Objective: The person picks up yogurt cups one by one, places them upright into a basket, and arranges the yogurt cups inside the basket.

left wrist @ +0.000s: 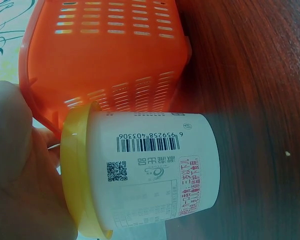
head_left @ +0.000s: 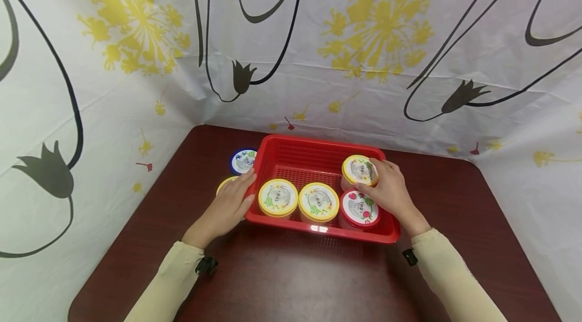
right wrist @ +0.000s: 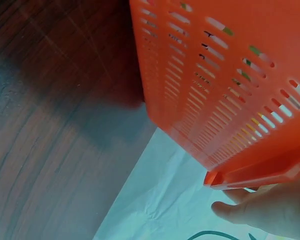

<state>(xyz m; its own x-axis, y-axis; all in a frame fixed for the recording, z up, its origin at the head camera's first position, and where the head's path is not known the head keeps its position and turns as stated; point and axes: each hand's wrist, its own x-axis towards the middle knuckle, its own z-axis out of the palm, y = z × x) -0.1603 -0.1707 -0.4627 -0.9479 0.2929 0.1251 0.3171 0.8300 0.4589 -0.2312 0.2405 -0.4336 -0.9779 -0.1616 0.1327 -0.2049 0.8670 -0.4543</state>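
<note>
A red plastic basket (head_left: pixel 313 152) holds several lidded cups. My right hand (head_left: pixel 393 193) reaches over its right rim and grips a yellow-lidded cup (head_left: pixel 358 170) at the back right, with thumb and fingers at the lid. In front of that cup sits a red-lidded cup (head_left: pixel 360 208); two more yellow-lidded cups, a left one (head_left: pixel 278 197) and a middle one (head_left: pixel 319 202), stand beside it. My left hand (head_left: pixel 223 209) rests at the basket's left rim, fingers fairly straight. Beneath and beside it stands another yellow-lidded cup (left wrist: pixel 155 170), outside the basket, partly hidden from above.
A blue-lidded cup (head_left: pixel 243 161) stands on the table left of the basket's back corner. The dark red-brown table (head_left: pixel 291 281) has rounded back corners. Patterned white cloth (head_left: pixel 291 49) hangs behind and along both sides.
</note>
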